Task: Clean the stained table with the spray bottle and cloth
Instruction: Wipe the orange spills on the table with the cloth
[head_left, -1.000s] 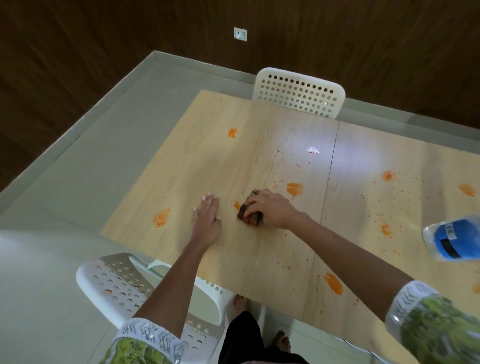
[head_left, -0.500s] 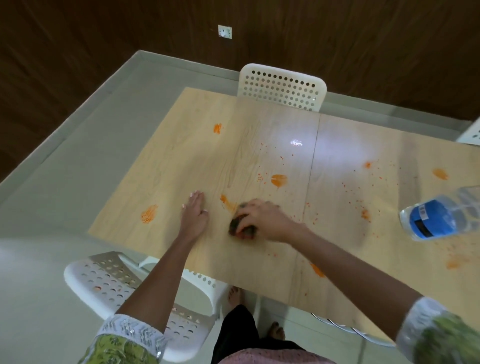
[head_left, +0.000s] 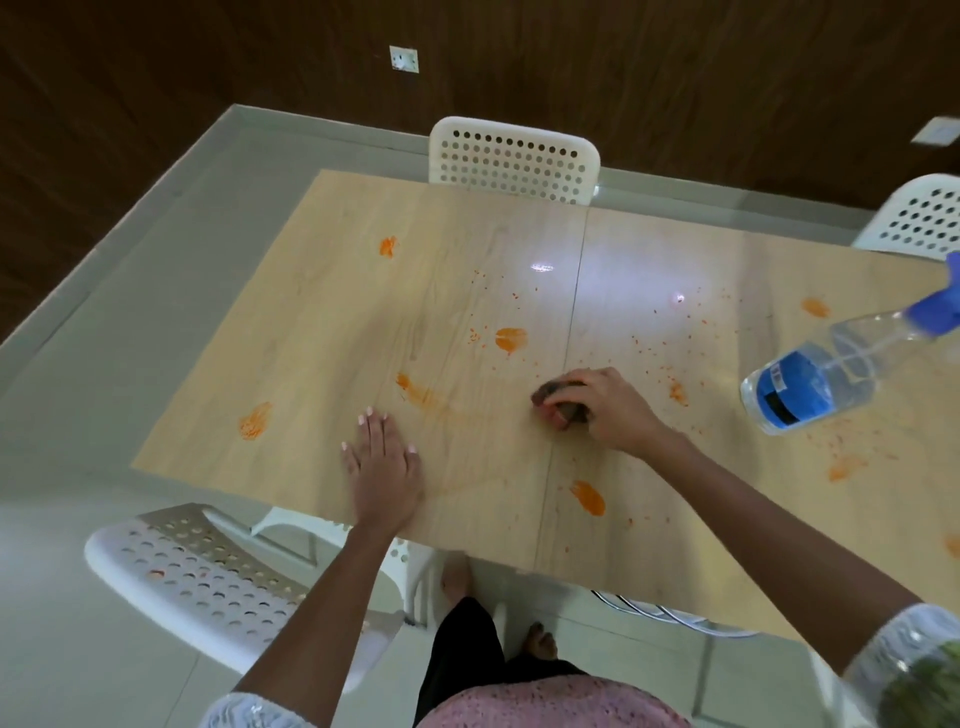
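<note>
The light wooden table (head_left: 322, 322) carries several orange stains, one smeared streak (head_left: 418, 391) between my hands and a blob (head_left: 510, 340) farther back. My right hand (head_left: 605, 408) grips a dark bunched cloth (head_left: 558, 399) and presses it on the table near the centre seam. My left hand (head_left: 382, 460) rests flat on the table near the front edge, fingers straight. A clear spray bottle (head_left: 826, 379) with a blue label and blue nozzle stands at the right, apart from both hands.
White perforated chairs stand at the far side (head_left: 514, 158), at the far right corner (head_left: 919, 218) and at the near left (head_left: 208, 577). More orange stains (head_left: 588, 497) and specks lie on the right half. My feet show below the table's front edge.
My right hand has slid the cloth to the right across the table, leaving an orange smear behind it. My left hand stays flat in place. The view has shifted left.
</note>
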